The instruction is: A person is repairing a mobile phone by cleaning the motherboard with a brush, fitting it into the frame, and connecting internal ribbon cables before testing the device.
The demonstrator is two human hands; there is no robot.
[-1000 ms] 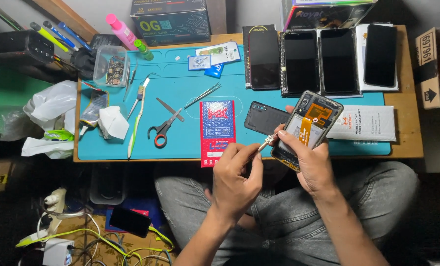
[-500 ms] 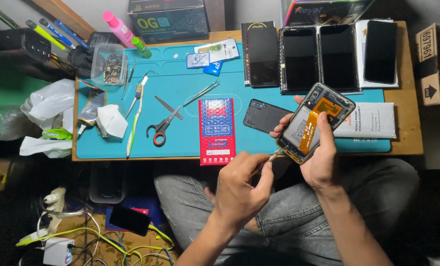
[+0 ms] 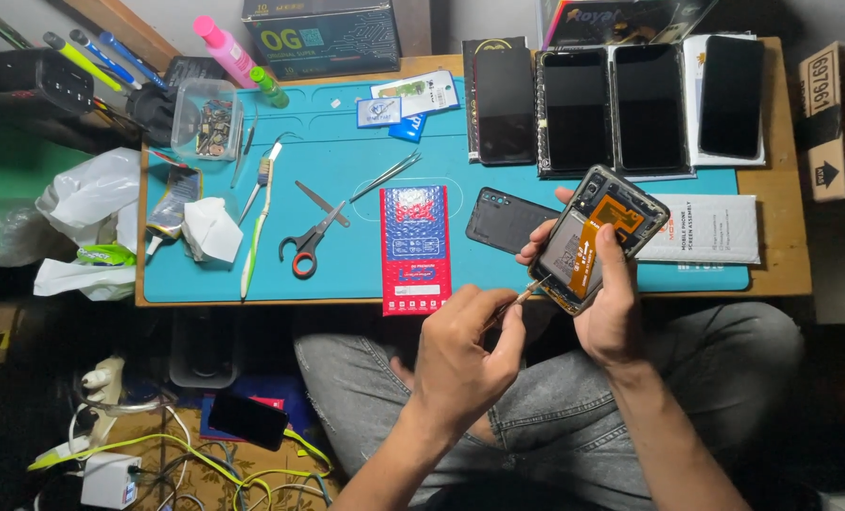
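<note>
Opened phone (image 3: 600, 237) with its orange flex showing sits right of center, right hand (image 3: 612, 308) clamped round it, thumb on top. Left hand (image 3: 460, 355) fingers are pinched on a thin tool (image 3: 527, 291) touching the phone's lower edge. On the blue mat (image 3: 347, 142): four dark screens (image 3: 574, 109) upper right, one scissors (image 3: 311, 238), and a clear tub (image 3: 207, 118) of small parts upper left.

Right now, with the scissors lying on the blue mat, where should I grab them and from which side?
Take the scissors by the orange-red finger loops, which lie at the near end, toward the mat's front edge. Come from the front edge, since the blades point away up the mat. They are open in a cross, so keep fingers off them. The space around the loops looks free.
</note>
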